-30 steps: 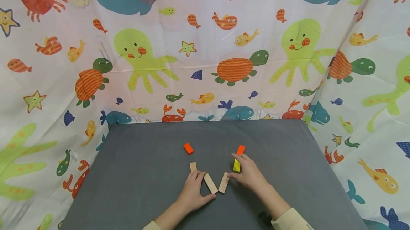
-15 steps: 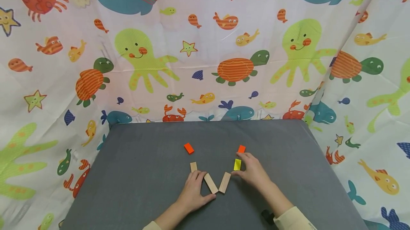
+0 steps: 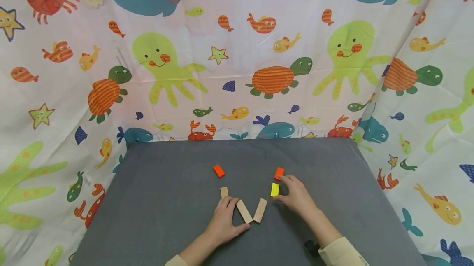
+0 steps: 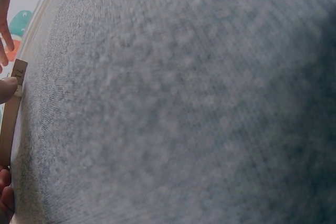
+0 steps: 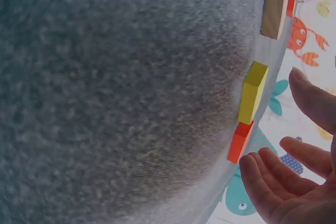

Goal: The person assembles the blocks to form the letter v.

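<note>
My left hand [image 3: 224, 221] holds a plain wooden block [image 3: 244, 211] lengthwise, fingers at its far end and thumb at its near end. In the left wrist view the thumb lies against this block [image 4: 11, 121]. A second wooden block [image 3: 260, 211] meets it at the near end, making a V. Beyond that stands a yellow block [image 3: 275, 190], and past it an orange block [image 3: 279, 173]. My right hand [image 3: 298, 196] hovers beside the yellow block with fingers and thumb apart. The right wrist view shows a gap between this hand [image 5: 299, 166] and the yellow block [image 5: 253, 94].
Another wooden block [image 3: 224, 192] lies just past my left fingers, partly hidden by them. Farther back on the grey cloth [image 3: 166, 183] is a second orange block [image 3: 219, 171]. A curtain with sea animals [image 3: 229, 52] hangs behind and beside the table.
My right hand has drawn back to the right, off the yellow block and the right wooden block, uncovering more of the yellow and orange ones. The left hand has stayed in place.
</note>
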{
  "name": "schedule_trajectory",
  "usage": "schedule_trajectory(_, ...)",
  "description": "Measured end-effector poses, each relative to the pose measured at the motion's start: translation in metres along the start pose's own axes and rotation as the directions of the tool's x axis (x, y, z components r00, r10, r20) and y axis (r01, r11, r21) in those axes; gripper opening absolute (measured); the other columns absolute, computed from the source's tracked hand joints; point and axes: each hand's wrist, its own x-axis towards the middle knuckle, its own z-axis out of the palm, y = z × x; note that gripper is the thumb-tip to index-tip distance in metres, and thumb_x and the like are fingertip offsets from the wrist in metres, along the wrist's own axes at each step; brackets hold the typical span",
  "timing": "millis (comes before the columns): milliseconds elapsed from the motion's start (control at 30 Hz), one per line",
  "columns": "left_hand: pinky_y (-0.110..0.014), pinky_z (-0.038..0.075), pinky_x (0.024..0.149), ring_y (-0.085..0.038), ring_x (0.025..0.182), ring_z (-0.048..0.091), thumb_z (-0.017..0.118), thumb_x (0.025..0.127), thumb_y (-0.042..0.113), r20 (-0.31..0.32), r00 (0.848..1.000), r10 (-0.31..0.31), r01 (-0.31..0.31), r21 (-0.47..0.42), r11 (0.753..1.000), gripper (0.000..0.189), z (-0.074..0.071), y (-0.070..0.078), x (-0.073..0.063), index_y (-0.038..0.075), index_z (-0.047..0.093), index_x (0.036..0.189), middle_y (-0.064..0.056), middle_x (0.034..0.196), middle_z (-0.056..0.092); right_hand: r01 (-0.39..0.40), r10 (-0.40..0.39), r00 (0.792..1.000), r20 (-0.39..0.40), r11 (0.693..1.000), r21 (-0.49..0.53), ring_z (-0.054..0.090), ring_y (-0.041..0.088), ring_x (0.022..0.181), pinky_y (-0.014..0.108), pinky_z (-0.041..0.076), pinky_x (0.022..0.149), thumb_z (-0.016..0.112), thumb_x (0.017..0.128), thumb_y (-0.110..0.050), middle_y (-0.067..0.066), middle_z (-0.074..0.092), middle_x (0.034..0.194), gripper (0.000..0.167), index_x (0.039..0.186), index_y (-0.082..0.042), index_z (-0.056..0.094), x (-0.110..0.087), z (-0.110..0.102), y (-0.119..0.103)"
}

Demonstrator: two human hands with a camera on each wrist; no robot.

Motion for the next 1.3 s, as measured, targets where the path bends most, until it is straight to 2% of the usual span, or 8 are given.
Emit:
schedule_trajectory(200,-0.046,0.049,0.097,-0.022,0.116,0.049,0.083,0.075,0.058,0.007,1.000,-0.004,0.004,0.000,1.000,0.085,0.000,0.000,0.001,0.010,0.055,0.139,-0.004,0.127,0.053,-0.020,0.019,1.000,0.023,1.000,0.008,0.059,0.038,0.120,0.054,0.048,0.102,0.092,0.072,-0.023,0.019,0.062,0.131,0.074,0.135,-0.001,0.061,0.002,0.004,0.006)
schedule_trajectory(400,-0.046,0.049,0.099,-0.022,0.118,0.049,0.082,0.075,0.059,0.028,0.999,-0.034,0.034,-0.002,0.999,0.086,0.000,0.003,0.001,0.012,0.053,0.141,-0.003,0.129,0.053,-0.016,0.015,0.999,0.035,1.000,0.018,0.059,0.037,0.121,0.053,0.047,0.103,0.092,0.072,-0.024,0.018,0.062,0.131,0.070,0.132,-0.002,0.063,0.005,0.010,0.011)
schedule_trajectory(733,-0.047,0.049,0.098,-0.022,0.118,0.049,0.082,0.075,0.059,0.064,0.996,-0.060,0.061,-0.015,0.998,0.089,-0.004,0.004,0.003,0.011,0.052,0.143,-0.004,0.131,0.052,-0.009,0.009,0.997,0.076,1.000,0.002,0.059,0.037,0.121,0.053,0.047,0.102,0.088,0.077,-0.021,0.019,0.061,0.131,0.066,0.134,0.000,0.062,0.011,0.013,0.011)
schedule_trajectory(967,-0.046,0.049,0.098,-0.022,0.117,0.049,0.082,0.075,0.060,0.066,0.996,-0.055,0.055,0.001,0.998,0.089,-0.005,0.004,0.004,0.012,0.051,0.143,-0.004,0.131,0.052,-0.019,0.019,0.996,0.082,1.000,-0.004,0.062,0.034,0.112,0.051,0.049,0.098,0.087,0.078,-0.020,0.017,0.063,0.120,0.058,0.128,0.001,0.066,0.011,0.015,0.012)
schedule_trajectory(1300,-0.046,0.049,0.098,-0.022,0.118,0.048,0.081,0.076,0.060,0.068,0.997,-0.040,0.039,0.005,0.999,0.088,-0.005,0.003,0.004,0.011,0.053,0.143,-0.004,0.132,0.052,-0.052,0.049,0.996,0.078,0.998,0.029,0.063,0.023,0.096,0.045,0.053,0.088,0.090,0.075,-0.027,0.009,0.066,0.109,0.056,0.122,-0.004,0.070,0.012,0.015,0.015)
